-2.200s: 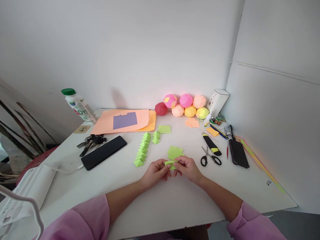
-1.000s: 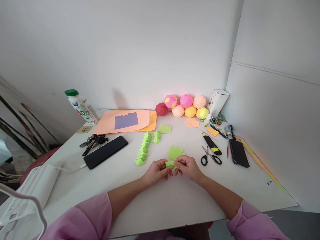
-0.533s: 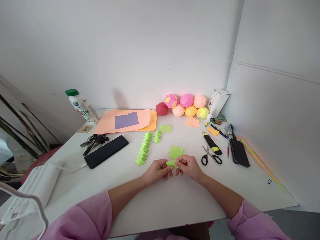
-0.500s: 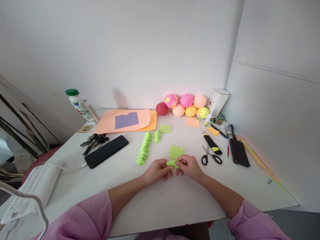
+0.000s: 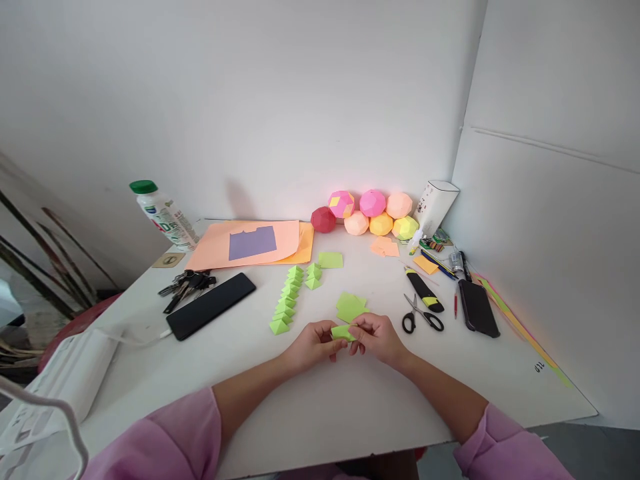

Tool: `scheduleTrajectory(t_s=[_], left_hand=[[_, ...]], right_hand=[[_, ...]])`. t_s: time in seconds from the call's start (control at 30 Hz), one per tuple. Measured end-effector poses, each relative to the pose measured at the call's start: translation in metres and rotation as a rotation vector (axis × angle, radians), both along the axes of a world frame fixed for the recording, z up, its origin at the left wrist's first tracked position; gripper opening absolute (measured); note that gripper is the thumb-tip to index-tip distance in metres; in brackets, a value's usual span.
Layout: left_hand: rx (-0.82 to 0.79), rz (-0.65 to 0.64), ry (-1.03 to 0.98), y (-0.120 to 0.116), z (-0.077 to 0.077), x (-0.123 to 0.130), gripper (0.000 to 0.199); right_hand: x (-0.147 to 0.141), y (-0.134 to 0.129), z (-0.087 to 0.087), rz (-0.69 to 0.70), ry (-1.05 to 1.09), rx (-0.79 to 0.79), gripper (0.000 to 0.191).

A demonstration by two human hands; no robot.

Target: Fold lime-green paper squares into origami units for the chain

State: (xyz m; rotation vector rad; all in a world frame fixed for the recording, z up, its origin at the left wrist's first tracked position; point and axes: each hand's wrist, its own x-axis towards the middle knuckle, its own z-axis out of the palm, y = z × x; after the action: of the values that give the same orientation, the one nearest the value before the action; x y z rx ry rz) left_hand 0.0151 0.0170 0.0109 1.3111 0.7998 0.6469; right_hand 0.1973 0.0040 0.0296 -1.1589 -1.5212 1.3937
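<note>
Between my two hands is a small folded piece of green paper. My left hand pinches its left end, and my right hand grips the right end with the thumb laid over it. Part of the paper is hidden by the fingers. Just beyond it lie loose green paper squares. To the left runs a row of folded green paper pieces, beside a shorter row of the same kind. A single green sheet lies behind them.
Scissors, a yellow-black cutter and a phone are on the right. Several faceted paper balls are stacked by the wall. Orange sheets, keys, a black power bank and a bottle stand left.
Both hands keep hold of the green paper, with the fingers shifting slightly around it. The whole view has moved a little; the other things on the table stay in place.
</note>
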Motion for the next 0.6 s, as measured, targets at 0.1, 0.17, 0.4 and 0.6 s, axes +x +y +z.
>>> scheduleTrajectory(t_s=[0.1,0.17,0.4,0.6], left_hand=[[-0.034,0.021,0.029,0.0,-0.001,-0.001,0.033],[-0.048,0.011,0.037,0.001,-0.002,-0.001,0.033],[-0.012,-0.028,0.101,0.002,0.004,-0.003,0.036],[0.028,-0.044,0.144,0.0,0.009,-0.001,0.037]], right_hand=[[-0.001,-0.001,0.002,-0.009,-0.012,0.011,0.025],[-0.001,-0.001,0.001,-0.011,-0.022,0.027,0.025],[0.002,-0.001,-0.006,-0.022,-0.102,0.136,0.023],[0.001,-0.002,-0.001,-0.019,-0.119,0.165,0.02]])
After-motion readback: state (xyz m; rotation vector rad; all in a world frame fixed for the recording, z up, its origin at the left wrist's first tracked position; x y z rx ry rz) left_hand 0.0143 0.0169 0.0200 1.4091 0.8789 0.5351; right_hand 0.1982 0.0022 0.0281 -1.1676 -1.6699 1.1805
